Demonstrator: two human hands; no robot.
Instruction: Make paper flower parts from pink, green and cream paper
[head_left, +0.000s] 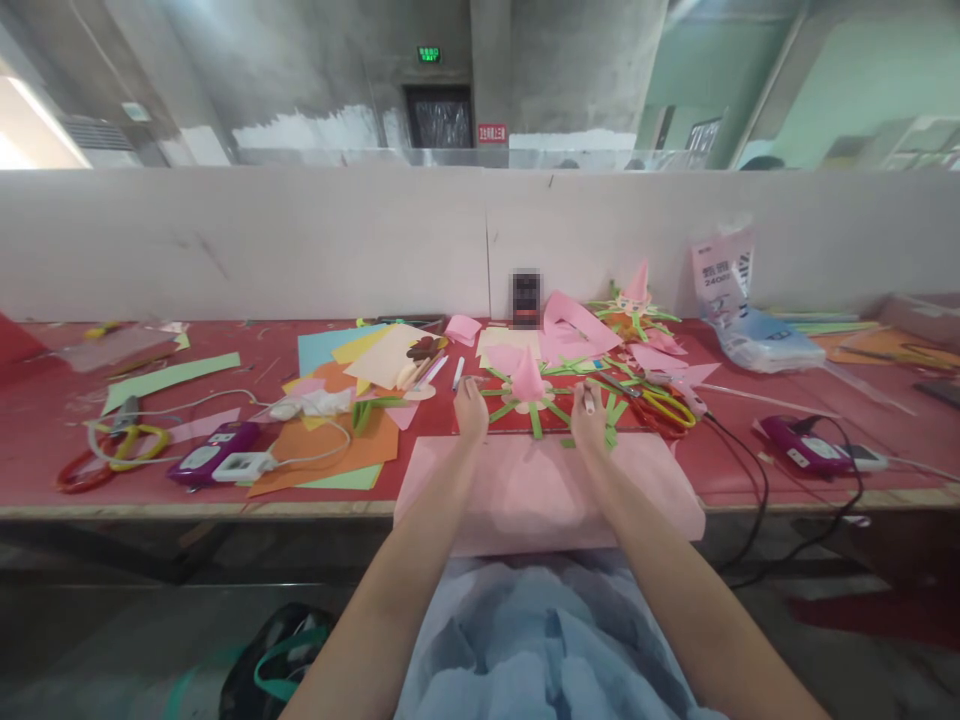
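Note:
Between my hands is a paper craft with a pink cone in the middle and green paper strips spreading outward from its base. My left hand is closed at the left side, its fingers pinching the end of a green strip. On the opposite side my right hand is curled closed at the end of another strip; its fingertips partly hide the hold. Under the craft lies a red sheet, and a large pink sheet hangs over the table's front edge below my wrists.
A similar pink-coned craft stands behind at right. Yellow-handled scissors lie right of my right hand. Coloured paper sheets, a purple device and cables are at left. Another purple device and a plastic pack are at right.

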